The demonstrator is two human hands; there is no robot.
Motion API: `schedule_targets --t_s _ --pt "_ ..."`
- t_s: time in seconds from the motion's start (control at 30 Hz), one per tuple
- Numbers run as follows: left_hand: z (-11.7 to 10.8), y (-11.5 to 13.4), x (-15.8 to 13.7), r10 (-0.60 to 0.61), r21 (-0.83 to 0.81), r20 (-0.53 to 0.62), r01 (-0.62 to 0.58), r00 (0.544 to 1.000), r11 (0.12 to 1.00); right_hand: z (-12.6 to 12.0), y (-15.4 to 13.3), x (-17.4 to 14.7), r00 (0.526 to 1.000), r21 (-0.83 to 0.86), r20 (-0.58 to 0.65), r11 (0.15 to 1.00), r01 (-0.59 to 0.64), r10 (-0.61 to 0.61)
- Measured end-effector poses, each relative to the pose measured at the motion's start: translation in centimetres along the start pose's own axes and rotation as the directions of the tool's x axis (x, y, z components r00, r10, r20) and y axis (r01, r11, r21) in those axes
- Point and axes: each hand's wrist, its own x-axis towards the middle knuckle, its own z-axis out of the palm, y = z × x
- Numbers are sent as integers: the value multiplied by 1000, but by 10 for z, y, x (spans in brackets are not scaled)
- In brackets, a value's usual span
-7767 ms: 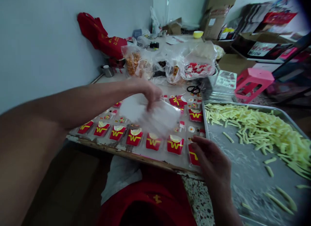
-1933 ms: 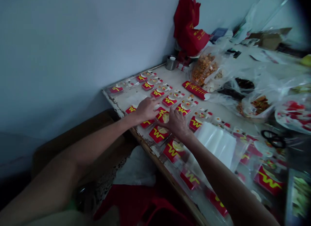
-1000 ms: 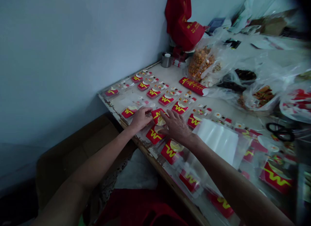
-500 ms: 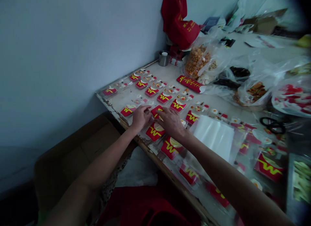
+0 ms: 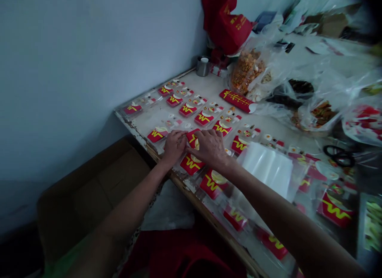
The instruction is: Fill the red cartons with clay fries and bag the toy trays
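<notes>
Both my hands meet over a small red fries-box piece with yellow print (image 5: 192,138), in what looks like a clear bag, near the table's front edge. My left hand (image 5: 175,147) pinches its left edge with curled fingers. From the right, my right hand (image 5: 209,147) grips it, thumb and forefinger apart around a pale yellow part; the far fingertips are hidden. Just below lies another red piece with a yellow zigzag (image 5: 191,163), partly under my right hand. A similar bagged red piece (image 5: 157,134) lies left of my hands.
Rows of bagged red pieces with tiny food shapes (image 5: 203,118) cover the table (image 5: 215,87). A stack of clear bags (image 5: 265,166) lies under my right forearm. Bags of small orange parts (image 5: 247,71), black scissors (image 5: 338,155) and a metal cup (image 5: 203,67) stand farther off. A cardboard box (image 5: 89,190) sits below left.
My right thumb and forefinger have spread apart, showing more of the red piece and its pale part. My left fingers have closed in on its edge. The view has shifted slightly.
</notes>
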Motion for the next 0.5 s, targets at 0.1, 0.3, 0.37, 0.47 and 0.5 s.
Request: schedule_targets --t_s 0.1,0.3,0.37,0.47,0.5 --pt "0 -2 -1 31 -39 -19 -32 999 999 10 -2 4 997 35 -45 997 -62 63" --pt "1 0 -2 -70 -107 -70 62 995 992 5 12 21 990 238 -30 963 -124 135" --pt "1 0 -3 -73 -111 -86 64 994 992 -9 18 22 995 162 16 982 -96 94" --pt "1 -1 -4 -43 -100 -107 33 993 994 -27 21 17 990 1 139 1000 -25 25" --pt "1 -1 -4 -34 -98 -111 23 993 995 -29 21 16 986 -33 168 999 -9 15"
